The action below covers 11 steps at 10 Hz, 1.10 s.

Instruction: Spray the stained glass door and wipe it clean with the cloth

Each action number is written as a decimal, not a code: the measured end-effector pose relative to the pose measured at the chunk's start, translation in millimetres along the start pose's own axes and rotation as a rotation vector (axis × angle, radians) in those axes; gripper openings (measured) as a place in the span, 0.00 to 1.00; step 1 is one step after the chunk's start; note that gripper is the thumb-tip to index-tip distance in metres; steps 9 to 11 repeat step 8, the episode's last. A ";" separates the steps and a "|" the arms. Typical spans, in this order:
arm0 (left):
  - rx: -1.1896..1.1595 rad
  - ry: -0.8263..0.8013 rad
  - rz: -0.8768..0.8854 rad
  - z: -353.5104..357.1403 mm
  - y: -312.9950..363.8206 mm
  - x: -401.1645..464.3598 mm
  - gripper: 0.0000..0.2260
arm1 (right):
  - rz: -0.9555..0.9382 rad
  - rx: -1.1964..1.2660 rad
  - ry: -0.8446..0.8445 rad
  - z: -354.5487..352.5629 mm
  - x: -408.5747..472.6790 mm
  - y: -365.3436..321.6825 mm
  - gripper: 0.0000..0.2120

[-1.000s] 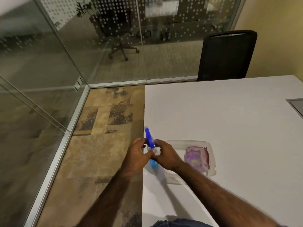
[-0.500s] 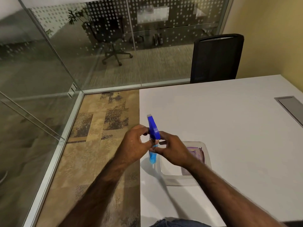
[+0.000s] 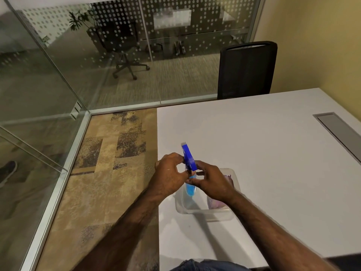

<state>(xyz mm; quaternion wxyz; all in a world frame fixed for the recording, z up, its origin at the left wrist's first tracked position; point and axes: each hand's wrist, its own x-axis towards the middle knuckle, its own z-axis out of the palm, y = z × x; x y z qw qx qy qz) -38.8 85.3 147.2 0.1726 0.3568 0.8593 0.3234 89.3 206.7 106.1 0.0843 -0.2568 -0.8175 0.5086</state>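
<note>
A spray bottle [image 3: 189, 159] with a blue trigger head and blue liquid is held upright above the near left corner of the white table [image 3: 263, 153]. My left hand [image 3: 169, 175] and my right hand [image 3: 212, 181] both grip its neck, one from each side. Right behind and below the hands stands a clear plastic tray [image 3: 224, 214]. A purple cloth [image 3: 214, 204] lies in the tray, mostly hidden by my right wrist. The glass door [image 3: 29, 98] fills the left side of the view.
A black office chair [image 3: 247, 69] stands at the table's far edge. Dotted glass panels [image 3: 175, 55] close the room at the back. Patterned carpet [image 3: 109, 173] runs between table and glass. A grey cable hatch [image 3: 340, 130] sits in the tabletop at right.
Both hands have lifted the spray bottle higher above the tray. The camera has tilted so that more of the table's near edge shows.
</note>
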 end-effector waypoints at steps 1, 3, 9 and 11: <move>0.043 -0.051 -0.069 20.4 -4.7 -2.9 0.21 | 0.026 -0.011 -0.022 9.5 -3.4 26.3 0.22; 0.006 -0.101 -0.131 38.2 -10.5 -5.7 0.22 | 0.047 0.000 -0.032 20.4 -3.3 55.5 0.23; 0.003 -0.071 -0.245 37.9 -23.9 -36.9 0.30 | -0.007 -0.033 0.350 25.5 -36.2 62.5 0.28; 0.003 -0.071 -0.245 37.9 -23.9 -36.9 0.30 | -0.007 -0.033 0.350 25.5 -36.2 62.5 0.28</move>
